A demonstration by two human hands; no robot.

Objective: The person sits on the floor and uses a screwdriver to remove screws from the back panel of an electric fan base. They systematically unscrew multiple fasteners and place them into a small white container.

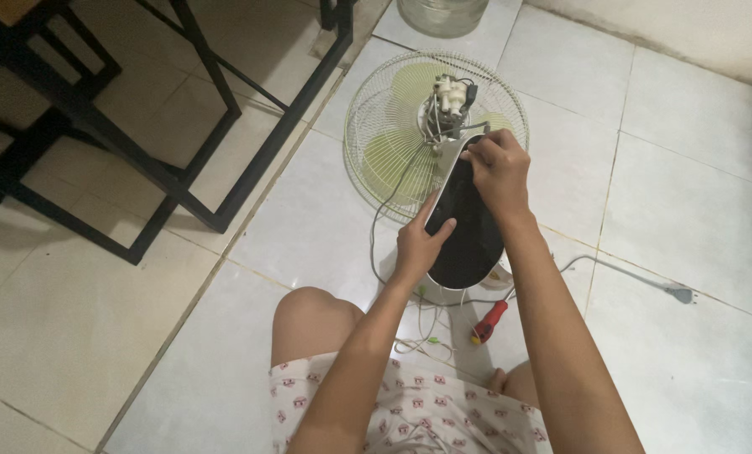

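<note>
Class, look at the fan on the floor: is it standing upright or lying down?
Lying down. The fan rests grille-down on the tiled floor, its bare motor pointing up, while the left hand and right hand hold its black base.

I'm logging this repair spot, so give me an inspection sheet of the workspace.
Surface: pale tiled floor.
Job's things: fan lying grille-down, motor exposed; black-and-white housing held over it.
Clutter: red-handled screwdriver; glass jar.
Hands: left hand and right hand both grip the housing.
Cables: thin wires; grey cord with plug.
Surroundings: black metal furniture frame.
</note>
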